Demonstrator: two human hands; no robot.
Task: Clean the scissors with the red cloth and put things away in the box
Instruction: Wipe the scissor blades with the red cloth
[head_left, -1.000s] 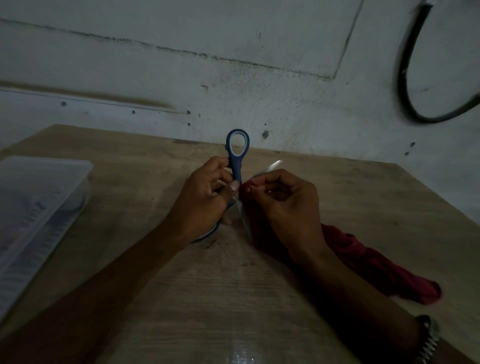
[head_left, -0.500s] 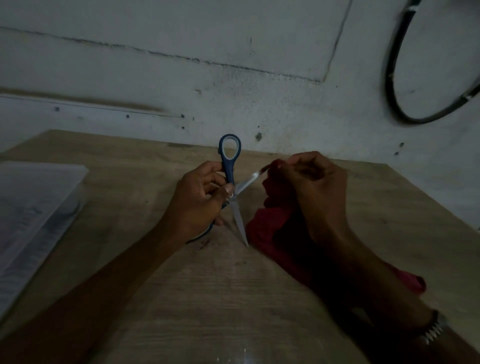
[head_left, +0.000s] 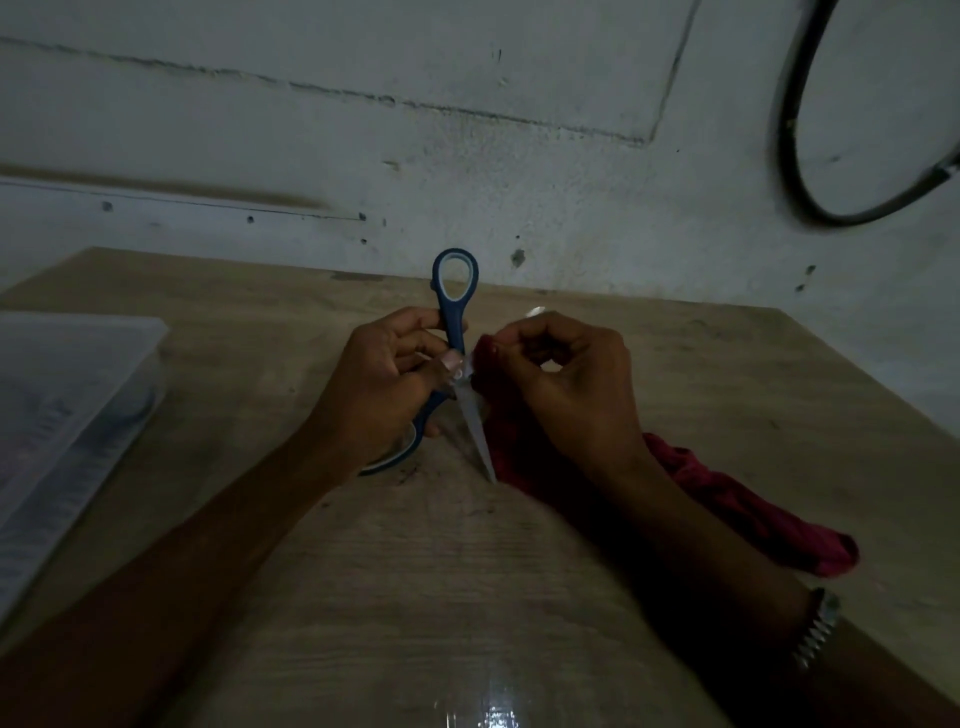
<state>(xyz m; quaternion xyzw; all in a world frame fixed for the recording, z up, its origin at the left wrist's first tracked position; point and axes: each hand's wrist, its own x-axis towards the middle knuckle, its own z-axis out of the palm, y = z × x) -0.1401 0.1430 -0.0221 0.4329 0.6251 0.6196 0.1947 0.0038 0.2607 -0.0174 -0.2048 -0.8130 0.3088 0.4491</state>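
Note:
My left hand (head_left: 382, 387) grips the blue-handled scissors (head_left: 454, 306) at the handles, blades spread apart. One handle loop stands up above my fingers; the other loop shows under my palm. One blade points down toward me, its tip near the table. My right hand (head_left: 569, 395) pinches the red cloth (head_left: 737, 506) around the other blade close to the pivot; only that blade's tip shows past my knuckles. The cloth trails under my right wrist to the right across the wooden table (head_left: 415, 571).
A clear plastic box (head_left: 67, 415) with its lid on sits at the table's left edge. A grey wall runs behind the table's far edge, with a black cable loop (head_left: 789, 156) hanging at the upper right. A metal watch (head_left: 818, 629) is on my right wrist.
My right hand has slid back along the blade with the cloth from near the tip to the pivot. My left hand keeps its hold on the handles.

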